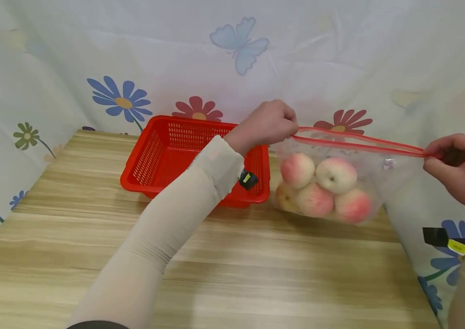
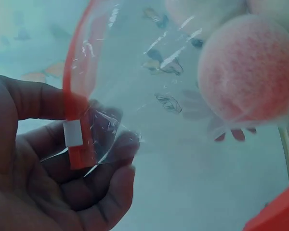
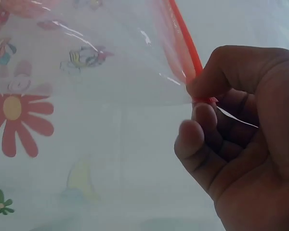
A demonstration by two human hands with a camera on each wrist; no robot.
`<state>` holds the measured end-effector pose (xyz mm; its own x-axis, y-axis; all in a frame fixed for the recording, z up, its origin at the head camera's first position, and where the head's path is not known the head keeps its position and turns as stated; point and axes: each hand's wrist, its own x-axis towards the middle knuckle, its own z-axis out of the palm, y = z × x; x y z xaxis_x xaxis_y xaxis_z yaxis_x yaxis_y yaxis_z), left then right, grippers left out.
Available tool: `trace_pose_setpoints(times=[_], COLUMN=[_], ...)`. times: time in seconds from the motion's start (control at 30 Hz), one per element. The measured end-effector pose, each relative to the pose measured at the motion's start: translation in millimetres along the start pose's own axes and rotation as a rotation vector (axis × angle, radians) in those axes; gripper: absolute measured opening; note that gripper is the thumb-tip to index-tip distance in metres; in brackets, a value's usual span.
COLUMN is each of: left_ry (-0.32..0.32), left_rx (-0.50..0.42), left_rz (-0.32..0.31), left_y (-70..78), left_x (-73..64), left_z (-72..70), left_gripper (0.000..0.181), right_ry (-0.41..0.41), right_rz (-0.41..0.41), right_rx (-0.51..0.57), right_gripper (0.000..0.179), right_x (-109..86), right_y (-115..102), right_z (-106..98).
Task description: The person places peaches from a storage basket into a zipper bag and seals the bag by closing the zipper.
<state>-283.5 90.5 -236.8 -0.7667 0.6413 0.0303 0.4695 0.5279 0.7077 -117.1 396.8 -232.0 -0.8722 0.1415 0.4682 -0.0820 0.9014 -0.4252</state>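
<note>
A clear zip bag [image 1: 384, 183] with a red zip edge hangs stretched between my two hands, holding several pink-and-cream peaches [image 1: 336, 175]. My left hand [image 1: 266, 122] pinches the left end of the red edge. In the left wrist view, a white slider [image 2: 73, 133] sits on that edge beside the left fingers, and one peach [image 2: 250, 70] shows through the plastic. At the other end, my right hand [image 1: 464, 169] pinches the corner of the zip between thumb and finger. The right wrist view shows this red corner [image 3: 202, 100] in the fingertips.
A red plastic basket [image 1: 133, 187] with slotted walls stands left of the bag, partly behind my left forearm. Both are over a wood-grain table [image 1: 232, 265]. A white curtain [image 1: 174, 55] with flowers and a butterfly hangs behind and at the sides.
</note>
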Motion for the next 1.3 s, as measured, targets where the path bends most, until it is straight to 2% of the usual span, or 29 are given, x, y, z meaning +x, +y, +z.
trace_pose_setpoints(times=[0.07,0.17,0.23,0.3,0.47,0.6,0.77,0.9,1.07,1.3], left_ry=[-0.074,-0.179,-0.218,-0.230,-0.200,-0.194,-0.187,-0.106,0.009,0.062], left_rx=[-0.050,-0.131,-0.181,-0.230,-0.381,-0.428,-0.404,-0.399,-0.392,-0.477], left_rz=[-0.008,-0.009,0.005,0.015,0.050,0.079,0.086,0.059,0.006,-0.003], left_y=[5.7,6.3,0.8,-9.8,-41.9,-55.5,-54.2,-50.2,-53.0,-52.9], left_x=[-1.5,0.5,4.1,9.0,18.9,21.9,22.5,24.0,26.4,28.4], left_z=[0.0,5.0,9.9,16.2,28.7,29.3,26.7,29.4,34.7,40.3], left_gripper=[0.020,0.017,0.017,0.018,0.018,0.020,0.023,0.022,0.021,0.022], right_ry=[-0.030,-0.103,-0.165,-0.223,-0.282,-0.283,-0.277,-0.271,-0.280,-0.300], right_rz=[0.074,0.167,0.220,0.252,0.303,0.328,0.352,0.363,0.353,0.351], right_rx=[0.031,-0.019,-0.073,-0.106,-0.091,-0.083,-0.076,-0.076,-0.102,-0.106], right_gripper=[0.008,0.015,0.024,0.033,0.039,0.039,0.037,0.038,0.038,0.041], right_x=[1.3,2.7,3.6,4.6,9.0,14.2,18.4,20.8,27.7,36.2], right_y=[10,22,28,33,42,44,49,52,55,59], right_z=[0,4,8,14,27,32,32,33,35,39])
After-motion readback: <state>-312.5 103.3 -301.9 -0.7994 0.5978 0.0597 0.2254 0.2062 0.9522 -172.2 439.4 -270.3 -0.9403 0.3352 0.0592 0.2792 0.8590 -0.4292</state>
